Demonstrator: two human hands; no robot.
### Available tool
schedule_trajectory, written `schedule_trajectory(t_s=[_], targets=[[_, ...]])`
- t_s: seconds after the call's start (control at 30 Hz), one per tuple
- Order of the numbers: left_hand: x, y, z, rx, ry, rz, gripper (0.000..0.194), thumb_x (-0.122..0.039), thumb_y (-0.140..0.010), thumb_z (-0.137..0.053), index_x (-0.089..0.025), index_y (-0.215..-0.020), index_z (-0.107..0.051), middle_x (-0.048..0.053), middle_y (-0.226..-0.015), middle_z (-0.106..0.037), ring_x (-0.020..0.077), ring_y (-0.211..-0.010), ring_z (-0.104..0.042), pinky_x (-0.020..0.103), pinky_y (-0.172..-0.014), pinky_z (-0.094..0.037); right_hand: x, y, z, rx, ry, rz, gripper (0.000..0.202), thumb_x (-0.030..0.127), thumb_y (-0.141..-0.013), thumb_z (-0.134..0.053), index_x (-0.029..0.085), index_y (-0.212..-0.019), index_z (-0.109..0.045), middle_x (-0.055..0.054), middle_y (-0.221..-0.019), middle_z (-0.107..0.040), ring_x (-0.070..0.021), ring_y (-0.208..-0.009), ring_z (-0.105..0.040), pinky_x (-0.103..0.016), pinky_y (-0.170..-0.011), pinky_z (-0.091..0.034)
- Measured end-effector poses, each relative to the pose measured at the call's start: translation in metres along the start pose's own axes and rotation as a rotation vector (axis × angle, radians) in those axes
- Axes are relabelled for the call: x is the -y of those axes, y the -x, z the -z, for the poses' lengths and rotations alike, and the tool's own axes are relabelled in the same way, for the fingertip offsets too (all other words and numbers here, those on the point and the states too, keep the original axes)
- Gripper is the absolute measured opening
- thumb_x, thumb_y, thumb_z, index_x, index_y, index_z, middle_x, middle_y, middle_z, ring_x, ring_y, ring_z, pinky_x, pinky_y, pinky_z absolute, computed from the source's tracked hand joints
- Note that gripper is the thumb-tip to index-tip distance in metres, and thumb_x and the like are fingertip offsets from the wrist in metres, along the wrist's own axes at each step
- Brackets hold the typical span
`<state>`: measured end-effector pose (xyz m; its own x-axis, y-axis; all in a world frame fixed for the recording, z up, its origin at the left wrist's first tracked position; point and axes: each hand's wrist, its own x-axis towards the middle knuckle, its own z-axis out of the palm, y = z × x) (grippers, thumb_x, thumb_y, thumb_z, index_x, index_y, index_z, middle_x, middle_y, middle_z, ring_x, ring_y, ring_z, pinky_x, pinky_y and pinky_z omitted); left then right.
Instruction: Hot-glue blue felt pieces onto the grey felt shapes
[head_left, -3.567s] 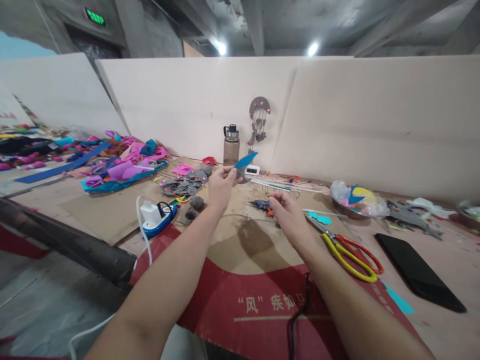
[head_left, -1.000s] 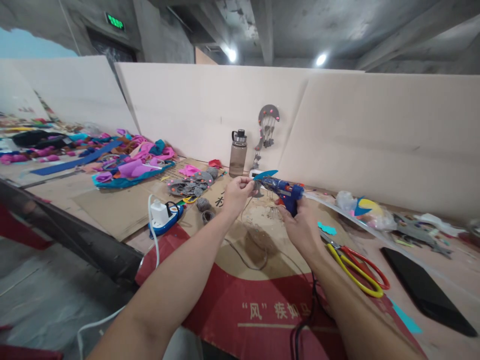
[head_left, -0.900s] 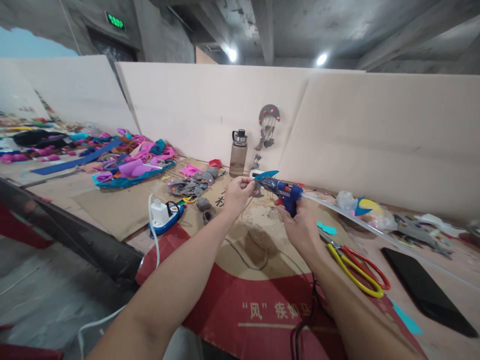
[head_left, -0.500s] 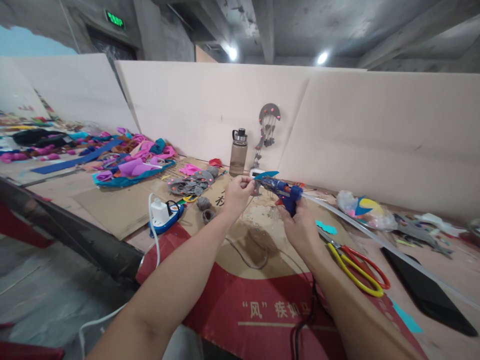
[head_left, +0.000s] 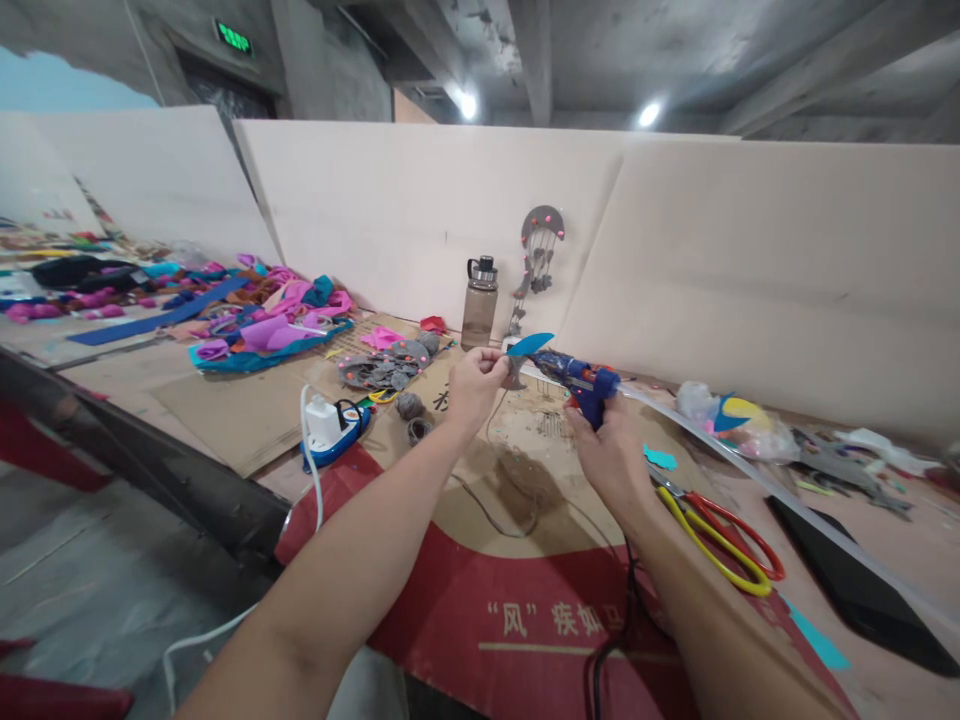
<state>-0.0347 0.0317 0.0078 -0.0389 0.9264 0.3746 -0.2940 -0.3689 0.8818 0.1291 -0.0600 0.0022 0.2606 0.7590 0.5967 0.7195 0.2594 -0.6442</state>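
Pinched in my left hand [head_left: 477, 388] is a small grey felt piece [head_left: 516, 374] with a pointed blue felt piece [head_left: 531, 344] against it. My right hand [head_left: 609, 445] is wrapped round the grip of a blue hot glue gun [head_left: 576, 375], whose nozzle points left, a little to the right of the felt. A long clear glue stick [head_left: 701, 435] runs out of the gun's back end toward the lower right. Grey yarn [head_left: 491, 520] trails over the cardboard [head_left: 450, 540] beneath both hands.
Scissors [head_left: 720, 540] and a black tablet-like slab [head_left: 855, 580] lie at right. A water bottle [head_left: 478, 308] stands by the white partition [head_left: 360, 210]. At left are a blue power strip [head_left: 337, 440], grey yarn balls [head_left: 409, 405] and a felt scrap pile [head_left: 277, 325].
My right hand has drawn the glue gun a little to the right, away from the felt. The nozzle, before at the blue piece, is now slightly apart. My left hand keeps its pinch.
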Motion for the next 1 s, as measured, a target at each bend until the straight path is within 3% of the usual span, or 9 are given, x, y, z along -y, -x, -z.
schedule_trajectory(t_s=[0.23, 0.37, 0.47, 0.57, 0.67, 0.73, 0.8, 0.9, 1.0], targets=[[-0.007, 0.001, -0.004, -0.024, 0.165, 0.122, 0.007, -0.015, -0.08, -0.066, -0.012, -0.077, -0.06, -0.001, -0.069, -0.066, 0.0079, -0.059, -0.063, 0.027, -0.072, -0.058, -0.014, -0.006, -0.002, -0.023, -0.105, -0.024, 0.032, 0.037, -0.081, -0.061, 0.02, -0.108, -0.059, -0.01, -0.095, -0.069, -0.0263, -0.085, -0.063, -0.044, -0.08, -0.051], [-0.007, 0.004, -0.008, -0.043, 0.238, 0.171, 0.008, -0.012, -0.082, -0.064, -0.011, -0.076, -0.059, -0.001, -0.07, -0.064, 0.0065, -0.06, -0.062, 0.028, -0.075, -0.059, -0.038, -0.012, -0.017, 0.142, -0.22, -0.348, 0.025, 0.038, -0.076, -0.065, 0.024, -0.093, -0.054, -0.001, -0.058, -0.06, -0.0197, -0.048, -0.055, -0.034, -0.048, -0.045], [-0.005, 0.005, -0.01, -0.034, 0.231, 0.174, 0.008, -0.012, -0.081, -0.066, -0.012, -0.077, -0.059, -0.002, -0.07, -0.064, 0.007, -0.06, -0.063, 0.028, -0.075, -0.059, -0.058, -0.015, -0.029, 0.291, -0.277, -0.452, 0.021, 0.039, -0.074, -0.066, 0.024, -0.083, -0.054, 0.0, -0.056, -0.061, -0.0188, -0.047, -0.057, -0.031, -0.044, -0.045], [-0.003, 0.007, -0.011, -0.008, 0.142, 0.119, 0.006, -0.015, -0.08, -0.066, -0.013, -0.08, -0.06, -0.001, -0.07, -0.066, 0.0085, -0.061, -0.064, 0.027, -0.072, -0.058, -0.067, -0.015, -0.031, 0.315, -0.187, -0.433, 0.019, 0.035, -0.069, -0.07, 0.024, -0.07, -0.055, -0.001, -0.054, -0.059, -0.0211, -0.054, -0.06, -0.034, -0.053, -0.049], [0.0, 0.011, -0.012, 0.026, -0.012, 0.014, 0.007, -0.02, -0.082, -0.064, -0.014, -0.085, -0.062, 0.001, -0.071, -0.067, 0.0113, -0.064, -0.067, 0.026, -0.068, -0.056, -0.054, -0.012, -0.026, 0.095, -0.106, -0.261, 0.023, 0.031, -0.063, -0.075, 0.024, -0.07, -0.054, -0.007, -0.074, -0.065, -0.0256, -0.079, -0.064, -0.041, -0.076, -0.052], [0.004, 0.014, -0.012, 0.06, -0.116, -0.073, 0.008, -0.022, -0.082, -0.064, -0.015, -0.086, -0.062, 0.002, -0.075, -0.069, 0.0132, -0.069, -0.068, 0.026, -0.069, -0.056, -0.035, -0.008, -0.025, -0.023, -0.153, -0.147, 0.025, 0.037, -0.069, -0.071, 0.023, -0.083, -0.055, -0.01, -0.093, -0.066, -0.0266, -0.091, -0.063, -0.046, -0.089, -0.049], [0.009, 0.017, -0.013, 0.113, -0.205, -0.167, 0.007, -0.023, -0.083, -0.063, -0.017, -0.087, -0.062, 0.004, -0.08, -0.07, 0.0141, -0.074, -0.069, 0.026, -0.071, -0.055, -0.013, -0.003, -0.027, 0.036, -0.418, -0.172, 0.032, 0.043, -0.073, -0.069, 0.024, -0.093, -0.052, -0.008, -0.098, -0.066, -0.023, -0.092, -0.064, -0.044, -0.09, -0.051], [0.014, 0.02, -0.014, 0.179, -0.323, -0.289, 0.006, -0.022, -0.084, -0.061, -0.018, -0.089, -0.063, 0.004, -0.084, -0.07, 0.014, -0.077, -0.069, 0.025, -0.073, -0.055, 0.013, 0.001, -0.032, 0.128, -0.839, -0.33, 0.05, 0.039, -0.063, -0.079, 0.026, -0.096, -0.044, -0.002, -0.097, -0.068, -0.0178, -0.086, -0.067, -0.038, -0.084, -0.053], [0.012, 0.023, -0.015, 0.181, -0.387, -0.342, 0.006, -0.022, -0.085, -0.061, -0.019, -0.089, -0.064, 0.004, -0.085, -0.07, 0.0139, -0.077, -0.068, 0.026, -0.073, -0.054, 0.024, 0.001, -0.031, 0.164, -1.02, -0.465, 0.058, 0.035, -0.057, -0.084, 0.026, -0.095, -0.041, 0.007, -0.079, -0.064, -0.0105, -0.061, -0.059, -0.032, -0.071, -0.054]])
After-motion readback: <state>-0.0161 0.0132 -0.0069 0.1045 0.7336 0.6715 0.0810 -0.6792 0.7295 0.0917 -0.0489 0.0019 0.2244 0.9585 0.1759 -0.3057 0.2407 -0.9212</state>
